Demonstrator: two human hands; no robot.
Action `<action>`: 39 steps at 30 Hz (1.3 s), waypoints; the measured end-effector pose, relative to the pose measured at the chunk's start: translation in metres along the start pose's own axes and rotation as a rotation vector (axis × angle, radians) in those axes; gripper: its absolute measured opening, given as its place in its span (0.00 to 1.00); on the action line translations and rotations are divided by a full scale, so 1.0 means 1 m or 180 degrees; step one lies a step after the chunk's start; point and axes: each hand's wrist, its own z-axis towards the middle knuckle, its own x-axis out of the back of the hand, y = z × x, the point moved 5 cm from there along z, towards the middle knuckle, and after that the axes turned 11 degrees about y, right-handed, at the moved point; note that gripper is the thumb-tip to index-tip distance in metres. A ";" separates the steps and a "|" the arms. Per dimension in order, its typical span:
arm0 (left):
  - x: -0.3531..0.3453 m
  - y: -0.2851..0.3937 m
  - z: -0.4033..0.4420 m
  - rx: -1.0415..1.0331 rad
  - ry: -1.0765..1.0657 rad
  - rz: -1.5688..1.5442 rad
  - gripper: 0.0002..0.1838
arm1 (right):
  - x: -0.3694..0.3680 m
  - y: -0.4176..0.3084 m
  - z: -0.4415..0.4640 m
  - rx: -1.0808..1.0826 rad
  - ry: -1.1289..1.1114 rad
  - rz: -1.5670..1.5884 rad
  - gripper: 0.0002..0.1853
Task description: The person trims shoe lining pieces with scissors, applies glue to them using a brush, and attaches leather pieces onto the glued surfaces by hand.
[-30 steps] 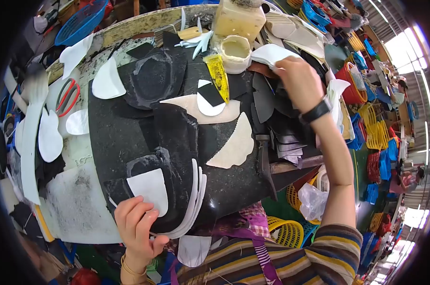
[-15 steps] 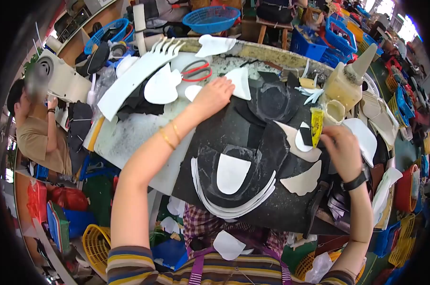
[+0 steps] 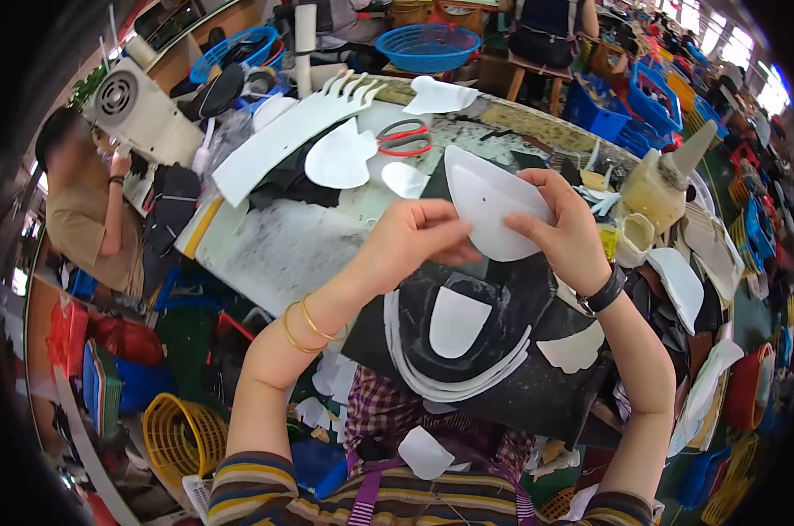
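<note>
The right hand (image 3: 565,232) is gripping a white curved piece (image 3: 491,197); the left hand (image 3: 414,241) is curling beside its edge, grip unclear. Scissors (image 3: 406,138) are lying beyond the left hand.

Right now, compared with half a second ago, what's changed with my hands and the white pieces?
Your right hand moved left from beside the yellow object and now grips a raised white piece, apparently the one under your left hand earlier. Your left hand came rightward and nearer you, its fingers by that piece's edge. The scissors, curved white strips and white panel inside their curve stayed put.
</note>
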 end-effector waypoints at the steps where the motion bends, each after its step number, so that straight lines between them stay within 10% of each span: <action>1: 0.004 -0.001 -0.007 0.0000 -0.0056 0.0035 0.10 | -0.007 -0.002 0.001 -0.0232 -0.0138 0.0239 0.26; 7: 0.024 -0.002 -0.021 -0.0677 0.0365 0.0094 0.08 | -0.032 -0.073 -0.015 0.2390 0.0633 -0.1409 0.13; 10: 0.023 0.004 -0.025 -0.0820 0.0472 0.0071 0.07 | -0.048 -0.055 -0.017 0.0926 -0.0195 -0.0234 0.08; 23: 0.035 0.004 -0.018 -0.1268 0.0544 0.0969 0.06 | -0.065 -0.024 0.016 -0.0183 -0.0941 0.0503 0.08; 39: 0.049 -0.004 -0.013 -0.1199 0.0395 0.0860 0.06 | -0.078 -0.022 0.024 0.0105 -0.1074 0.0234 0.08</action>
